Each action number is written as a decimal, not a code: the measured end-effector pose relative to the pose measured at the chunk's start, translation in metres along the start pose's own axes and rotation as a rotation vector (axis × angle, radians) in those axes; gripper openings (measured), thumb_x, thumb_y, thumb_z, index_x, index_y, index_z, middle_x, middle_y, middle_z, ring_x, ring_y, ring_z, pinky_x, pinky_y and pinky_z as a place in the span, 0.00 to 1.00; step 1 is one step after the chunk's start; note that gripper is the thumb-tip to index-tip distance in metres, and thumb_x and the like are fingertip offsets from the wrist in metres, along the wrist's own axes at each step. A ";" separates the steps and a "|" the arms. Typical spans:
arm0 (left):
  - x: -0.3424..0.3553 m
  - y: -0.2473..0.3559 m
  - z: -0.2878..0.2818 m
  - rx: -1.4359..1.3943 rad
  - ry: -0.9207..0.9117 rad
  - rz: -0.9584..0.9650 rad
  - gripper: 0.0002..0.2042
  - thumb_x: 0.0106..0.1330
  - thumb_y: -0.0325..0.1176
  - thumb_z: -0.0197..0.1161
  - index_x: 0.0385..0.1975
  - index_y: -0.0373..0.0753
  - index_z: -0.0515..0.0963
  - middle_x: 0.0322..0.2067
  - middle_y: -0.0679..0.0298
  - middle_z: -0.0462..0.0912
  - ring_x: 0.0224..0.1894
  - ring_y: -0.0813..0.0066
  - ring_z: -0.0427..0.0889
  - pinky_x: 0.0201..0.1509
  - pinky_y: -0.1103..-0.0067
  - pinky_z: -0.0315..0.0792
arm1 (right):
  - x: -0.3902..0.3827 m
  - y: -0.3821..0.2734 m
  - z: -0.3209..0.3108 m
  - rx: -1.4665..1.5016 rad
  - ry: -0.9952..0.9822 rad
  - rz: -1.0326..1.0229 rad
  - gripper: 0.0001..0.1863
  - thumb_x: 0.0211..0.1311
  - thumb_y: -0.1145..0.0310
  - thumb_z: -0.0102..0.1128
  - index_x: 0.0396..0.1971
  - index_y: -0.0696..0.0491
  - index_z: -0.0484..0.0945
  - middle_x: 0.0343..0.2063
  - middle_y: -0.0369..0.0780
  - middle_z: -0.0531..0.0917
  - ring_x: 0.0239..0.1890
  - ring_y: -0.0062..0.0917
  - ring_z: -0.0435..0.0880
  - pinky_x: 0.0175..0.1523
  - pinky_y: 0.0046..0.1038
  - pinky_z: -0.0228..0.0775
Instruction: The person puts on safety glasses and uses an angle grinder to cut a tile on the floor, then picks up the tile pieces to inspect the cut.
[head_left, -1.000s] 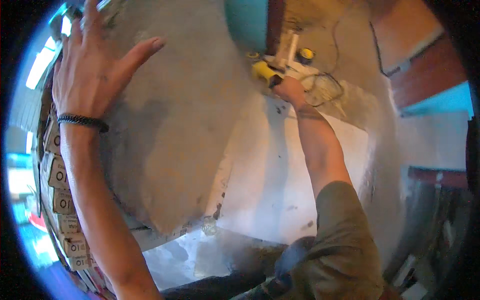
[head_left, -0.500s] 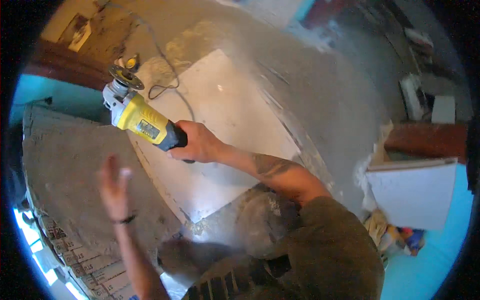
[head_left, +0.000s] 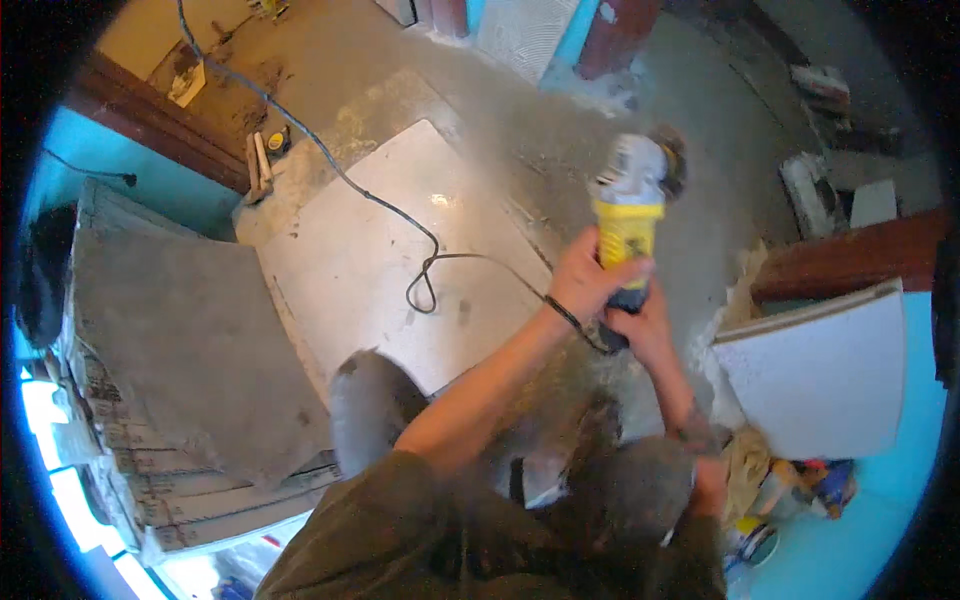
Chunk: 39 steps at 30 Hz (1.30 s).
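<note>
A yellow and grey angle grinder (head_left: 628, 215) is held up right of centre, its head and disc pointing away from me and slightly blurred. My left hand (head_left: 583, 277) is closed round the yellow body. Behind it, my right hand (head_left: 648, 325) grips the dark rear end. From there a black cable (head_left: 345, 178) runs left, loops over a large pale tile (head_left: 340, 255) on the floor, and continues to the far left. The grinder is off to the right of this tile, above the grey floor.
Stacked boxes topped by a grey, dusty sheet (head_left: 180, 330) stand at left. Beyond the tile lie wooden-handled tools (head_left: 258, 165) and a yellow-black tape measure (head_left: 278, 140). A white panel (head_left: 820, 370) leans at right, with bags and rags (head_left: 750, 470) below it.
The grinder has swung from the left over to the right. My left hand, previously free and spread, now grips its body. More of the cable lies across the tile.
</note>
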<state>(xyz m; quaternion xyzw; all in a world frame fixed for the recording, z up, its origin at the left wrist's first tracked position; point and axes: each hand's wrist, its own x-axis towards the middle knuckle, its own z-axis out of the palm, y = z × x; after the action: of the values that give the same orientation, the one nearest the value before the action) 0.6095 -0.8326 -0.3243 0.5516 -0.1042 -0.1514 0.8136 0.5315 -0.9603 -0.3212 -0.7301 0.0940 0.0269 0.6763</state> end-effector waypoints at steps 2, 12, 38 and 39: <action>-0.001 -0.029 0.016 0.035 -0.123 -0.092 0.26 0.62 0.44 0.77 0.54 0.35 0.77 0.45 0.61 0.86 0.48 0.72 0.85 0.54 0.72 0.79 | -0.023 0.019 -0.008 0.011 0.089 -0.007 0.39 0.47 0.73 0.70 0.63 0.57 0.68 0.48 0.39 0.81 0.49 0.25 0.82 0.54 0.30 0.76; 0.014 -0.095 0.049 0.417 -0.039 -0.184 0.39 0.52 0.68 0.72 0.46 0.34 0.82 0.43 0.50 0.86 0.46 0.57 0.86 0.52 0.67 0.78 | -0.036 0.098 -0.052 0.215 0.301 0.135 0.30 0.57 0.73 0.70 0.60 0.59 0.70 0.48 0.41 0.83 0.44 0.26 0.85 0.50 0.30 0.78; -0.015 -0.192 0.078 0.033 0.043 -0.022 0.27 0.56 0.45 0.76 0.49 0.31 0.78 0.42 0.55 0.85 0.45 0.67 0.85 0.52 0.70 0.78 | -0.071 0.119 -0.087 0.088 0.091 0.223 0.22 0.57 0.72 0.72 0.51 0.59 0.77 0.38 0.39 0.85 0.35 0.26 0.87 0.44 0.30 0.82; -0.016 -0.190 0.083 -0.080 -0.035 -0.048 0.27 0.57 0.44 0.76 0.49 0.31 0.78 0.43 0.56 0.85 0.47 0.68 0.85 0.52 0.71 0.78 | -0.072 0.125 -0.094 0.116 0.074 0.226 0.23 0.57 0.72 0.72 0.51 0.59 0.76 0.38 0.39 0.85 0.35 0.26 0.87 0.44 0.30 0.82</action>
<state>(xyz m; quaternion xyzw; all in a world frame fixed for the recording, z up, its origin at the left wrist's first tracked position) 0.5419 -0.9640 -0.4702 0.5183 -0.0989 -0.1846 0.8291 0.4304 -1.0550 -0.4243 -0.6751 0.2020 0.0707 0.7060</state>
